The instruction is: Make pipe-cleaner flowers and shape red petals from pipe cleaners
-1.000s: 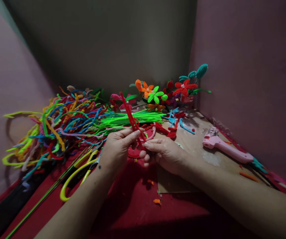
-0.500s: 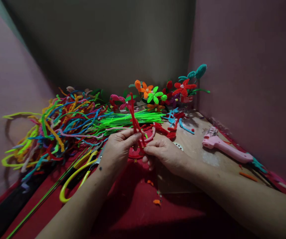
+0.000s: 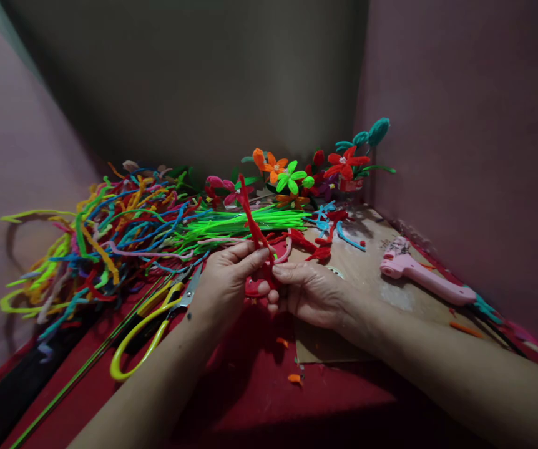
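A red pipe cleaner [image 3: 250,219], bent so that its strands lie together, rises from between my hands. My left hand [image 3: 229,274] pinches it near its lower part with thumb and forefinger. Close against it, my right hand [image 3: 313,290] has its thumb and fingers pressed together on the lower end of the same red pipe cleaner. The fingers hide that lower end. Several red pieces [image 3: 313,246] lie on the board just beyond my right hand.
Yellow-handled scissors [image 3: 145,349] lie left of my left wrist. A tangle of coloured pipe cleaners [image 3: 110,243] and a green bundle [image 3: 259,219] lie behind. Pipe-cleaner flowers [image 3: 291,179] stand at the back. A pink glue gun [image 3: 425,277] rests on the board [image 3: 362,274] at right.
The upper strands of the red pipe cleaner have come closer together and lean further left. My right hand has turned slightly, its fingers now curled nearer my left fingertips.
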`<state>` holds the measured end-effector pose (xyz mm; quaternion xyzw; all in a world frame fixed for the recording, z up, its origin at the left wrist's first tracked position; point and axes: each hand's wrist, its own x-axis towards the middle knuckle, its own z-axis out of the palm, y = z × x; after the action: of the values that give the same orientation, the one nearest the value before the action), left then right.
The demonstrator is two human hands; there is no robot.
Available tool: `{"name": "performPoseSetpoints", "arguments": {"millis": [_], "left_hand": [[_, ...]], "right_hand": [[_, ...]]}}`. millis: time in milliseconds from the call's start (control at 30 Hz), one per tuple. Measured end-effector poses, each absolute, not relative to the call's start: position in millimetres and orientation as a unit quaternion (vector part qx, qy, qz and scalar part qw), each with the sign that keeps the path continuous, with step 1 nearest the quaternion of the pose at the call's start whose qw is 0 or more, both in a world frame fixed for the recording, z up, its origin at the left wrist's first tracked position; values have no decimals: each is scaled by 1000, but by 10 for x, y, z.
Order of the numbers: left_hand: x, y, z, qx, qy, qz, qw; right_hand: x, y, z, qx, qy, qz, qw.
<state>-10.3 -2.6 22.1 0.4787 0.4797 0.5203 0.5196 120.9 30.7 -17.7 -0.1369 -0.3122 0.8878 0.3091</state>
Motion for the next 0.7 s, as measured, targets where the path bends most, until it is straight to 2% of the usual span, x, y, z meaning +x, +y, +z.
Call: {"name": "performPoseSetpoints", "arguments": {"millis": [700], "left_hand": [[-124,-1,199,540,533,563,329]], "right_hand": [[1225,254,-80,-227,-351,850,320]]}}
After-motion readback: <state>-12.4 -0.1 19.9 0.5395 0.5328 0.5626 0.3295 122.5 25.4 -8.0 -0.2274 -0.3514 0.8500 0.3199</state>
